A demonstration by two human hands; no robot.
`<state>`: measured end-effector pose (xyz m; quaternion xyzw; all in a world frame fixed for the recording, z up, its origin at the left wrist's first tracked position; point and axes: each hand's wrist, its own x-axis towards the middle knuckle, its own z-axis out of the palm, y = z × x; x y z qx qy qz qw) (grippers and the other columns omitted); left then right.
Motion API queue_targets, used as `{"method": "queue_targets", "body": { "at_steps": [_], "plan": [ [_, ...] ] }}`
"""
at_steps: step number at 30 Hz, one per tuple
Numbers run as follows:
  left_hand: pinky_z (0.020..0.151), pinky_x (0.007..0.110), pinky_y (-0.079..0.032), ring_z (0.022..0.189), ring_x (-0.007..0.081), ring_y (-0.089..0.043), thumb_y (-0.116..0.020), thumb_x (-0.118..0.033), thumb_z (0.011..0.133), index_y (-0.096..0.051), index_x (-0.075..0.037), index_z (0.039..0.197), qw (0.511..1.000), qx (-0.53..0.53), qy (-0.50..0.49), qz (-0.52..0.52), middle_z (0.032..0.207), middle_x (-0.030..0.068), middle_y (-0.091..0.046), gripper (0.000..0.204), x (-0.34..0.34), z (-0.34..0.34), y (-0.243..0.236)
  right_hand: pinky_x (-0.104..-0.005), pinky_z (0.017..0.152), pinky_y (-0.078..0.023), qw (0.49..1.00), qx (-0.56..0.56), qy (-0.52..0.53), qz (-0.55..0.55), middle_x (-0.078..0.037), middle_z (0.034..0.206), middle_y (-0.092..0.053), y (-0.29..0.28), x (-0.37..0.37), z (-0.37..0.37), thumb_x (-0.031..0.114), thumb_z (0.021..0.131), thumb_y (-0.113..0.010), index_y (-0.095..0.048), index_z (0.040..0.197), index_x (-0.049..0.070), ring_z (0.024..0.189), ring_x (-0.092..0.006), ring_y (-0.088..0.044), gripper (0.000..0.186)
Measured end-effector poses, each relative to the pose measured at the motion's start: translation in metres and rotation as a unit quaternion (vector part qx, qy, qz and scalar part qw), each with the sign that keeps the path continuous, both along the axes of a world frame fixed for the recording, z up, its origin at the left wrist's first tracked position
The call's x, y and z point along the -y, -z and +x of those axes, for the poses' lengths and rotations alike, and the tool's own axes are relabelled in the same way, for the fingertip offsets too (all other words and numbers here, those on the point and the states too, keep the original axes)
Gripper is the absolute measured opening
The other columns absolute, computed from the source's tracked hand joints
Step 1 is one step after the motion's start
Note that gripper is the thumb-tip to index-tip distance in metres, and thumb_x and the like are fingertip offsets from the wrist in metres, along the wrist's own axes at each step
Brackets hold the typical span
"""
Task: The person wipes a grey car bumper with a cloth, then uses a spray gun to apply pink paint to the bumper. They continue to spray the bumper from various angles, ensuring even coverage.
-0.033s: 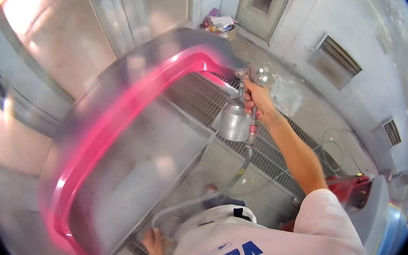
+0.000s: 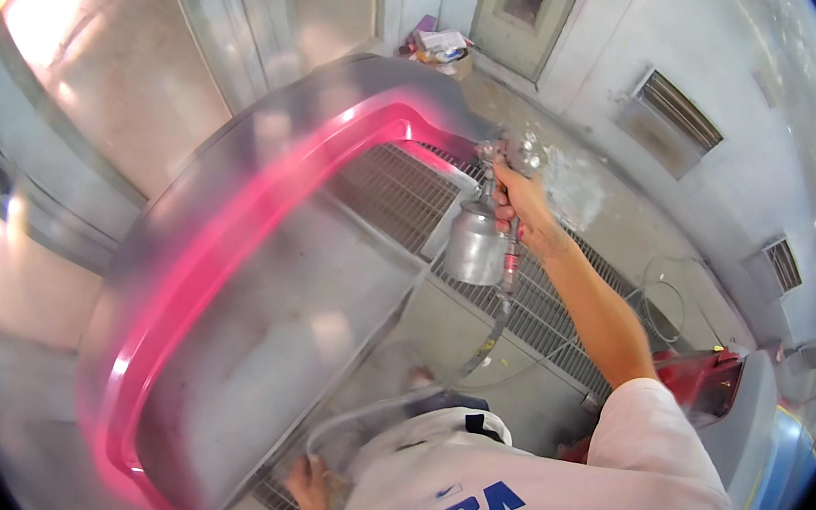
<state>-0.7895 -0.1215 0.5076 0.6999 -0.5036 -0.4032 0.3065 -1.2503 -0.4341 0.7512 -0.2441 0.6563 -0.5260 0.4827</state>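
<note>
My right hand (image 2: 524, 206) is wrapped round the handle of a metal spray gun (image 2: 477, 248), its silver paint cup hanging below. The gun is held near the far right end of a large curved car bumper (image 2: 263, 203). Glossy pink covers the bumper's inner band and fades into grey toward the outside. From the gun's handle an air hose (image 2: 485, 349) runs down and bends back toward my body. Low beside my waist, my left hand (image 2: 309, 488) is closed round the hose's loop, its fingers partly blurred.
Floor grating (image 2: 395, 193) runs under the bumper. A red and grey car part (image 2: 701, 379) stands to my right, near a thin coiled line (image 2: 662, 304). A box of litter (image 2: 441, 49) sits by the far door (image 2: 526, 17). Vents (image 2: 669, 124) line the right wall.
The spray gun and my right hand have shifted slightly to the right, with the hose below following. My left hand and the bumper look unchanged.
</note>
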Motion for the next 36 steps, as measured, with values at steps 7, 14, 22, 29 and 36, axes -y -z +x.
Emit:
{"method": "queue_targets", "body": {
  "at_steps": [7, 14, 22, 29, 36],
  "plan": [
    [0.058, 0.04, -0.047, 0.06, 0.0274, -0.059, -0.067, -0.036, 0.096, -0.062, 0.0, 0.082, 0.997, 0.059, 0.043, 0.012, 0.068, 0.0153, -0.062, 0.039, 0.012, -0.021, -0.001, -0.0329, 0.042, -0.042, 0.981, -0.19, 0.021, 0.026, -0.002, 0.064, -0.053, 0.01, -0.065, -0.036, 0.037, 0.1, -0.063, -0.057, 0.086, 0.004, 0.048, -0.0101, -0.05, 0.036],
    [0.074, 0.05, -0.052, 0.077, 0.0401, -0.069, -0.068, -0.047, 0.091, -0.069, -0.008, 0.097, 0.951, 0.206, 0.226, 0.055, 0.078, 0.0171, -0.071, 0.04, 0.049, -0.072, -0.029, -0.0512, 0.069, -0.054, 0.827, -0.54, -0.137, -0.07, -0.025, 0.082, -0.068, 0.044, -0.071, 0.001, 0.034, 0.097, -0.064, -0.057, 0.105, -0.001, 0.078, -0.0448, -0.068, 0.036],
    [0.079, 0.051, -0.051, 0.081, 0.0409, -0.07, -0.065, -0.052, 0.091, -0.07, -0.015, 0.105, 0.939, 0.214, 0.257, 0.082, 0.083, 0.0175, -0.073, 0.04, 0.039, -0.092, -0.025, -0.0475, 0.068, -0.054, 0.884, -0.459, -0.092, 0.024, -0.024, 0.075, -0.068, 0.079, -0.087, -0.062, 0.034, 0.097, -0.065, -0.061, 0.097, -0.001, 0.071, -0.0394, -0.069, 0.035],
    [0.057, 0.046, -0.048, 0.06, 0.0354, -0.064, -0.074, -0.049, 0.088, -0.067, -0.008, 0.089, 0.933, 0.238, 0.265, -0.042, 0.069, 0.0109, -0.067, 0.042, 0.028, -0.1, -0.01, -0.0284, 0.038, -0.033, 0.993, -0.078, -0.074, -0.049, -0.001, 0.061, -0.053, 0.081, -0.089, -0.14, 0.032, 0.1, -0.062, -0.058, 0.081, 0.007, 0.038, -0.008, -0.038, 0.031],
    [0.065, 0.049, -0.052, 0.073, 0.0377, -0.07, -0.071, -0.055, 0.088, -0.07, -0.009, 0.095, 0.92, 0.242, 0.304, 0.047, 0.079, 0.0145, -0.072, 0.047, 0.048, -0.144, -0.043, -0.0289, 0.039, -0.032, 0.996, -0.006, -0.069, -0.058, 0.003, 0.057, -0.043, 0.113, -0.044, -0.18, 0.037, 0.102, -0.058, -0.047, 0.074, 0.012, 0.04, -0.0078, -0.036, 0.039]
  ]
}}
